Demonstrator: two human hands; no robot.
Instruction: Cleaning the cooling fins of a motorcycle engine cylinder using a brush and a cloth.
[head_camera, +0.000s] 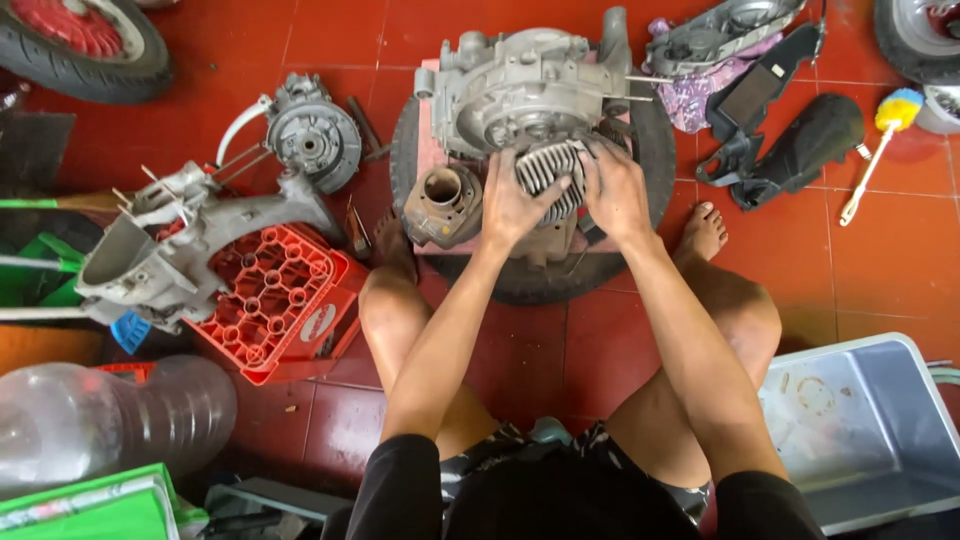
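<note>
Both hands are on a finned metal cylinder head (548, 172), which sits on top of an engine block laid across a pink pad on a black tyre (640, 200) on the red tiled floor. The left hand (512, 200) lies flat over its near-left side, fingers spread across the fins; the right hand (612, 185) clasps the right end, fingers curled over the top edge. Whether the thumbs close under it I cannot tell.

The part looks like cast aluminium: stiff, fairly heavy for its size, with thin fins that could chip if knocked and may be greasy. The solid ends outside the fins, where the hands already sit, seem the safest hold.

Its long axis runs roughly left to right between the two hands, tilted a little up toward the right, and the fins cross it, running away from the person.

Just beyond the fingers stands the grey crankcase (525, 85). Left of the left hand, close by, rests a brownish cylinder barrel (443, 203) with its bore facing up. Further left a second engine casing (170, 245) lies on a red plastic crate (275, 300)
</note>
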